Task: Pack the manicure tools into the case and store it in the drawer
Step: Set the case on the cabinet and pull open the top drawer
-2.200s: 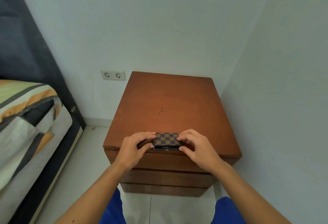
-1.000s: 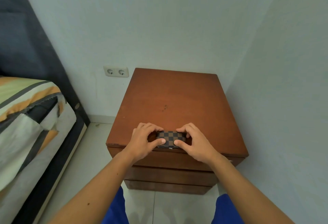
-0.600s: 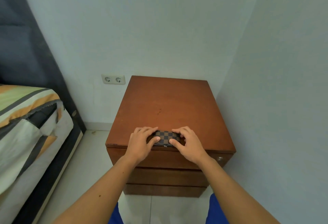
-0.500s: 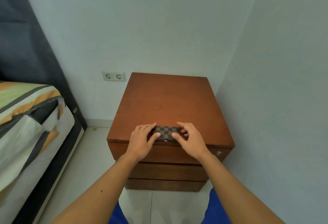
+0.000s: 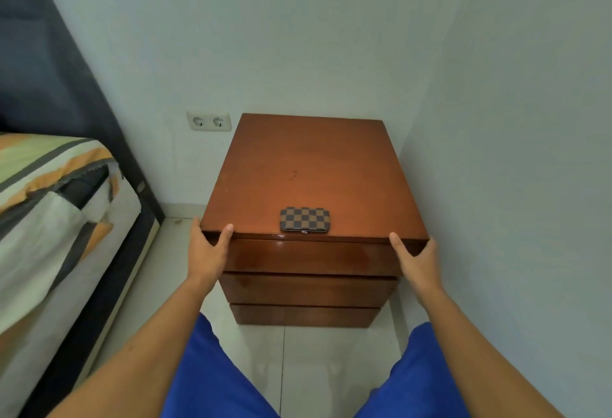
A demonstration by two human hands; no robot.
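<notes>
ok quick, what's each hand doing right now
Left hand: grips the left end of the top drawer front.
Right hand: grips its right end.
Neither touches the checkered case.

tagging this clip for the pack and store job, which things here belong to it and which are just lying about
Part of the job:
- checkered manicure case, closed, on the nightstand top
- top drawer, shut
- left hand and right hand, gripping the top's front corners

Just around:
- lower drawers
- wall socket
- bed
</notes>
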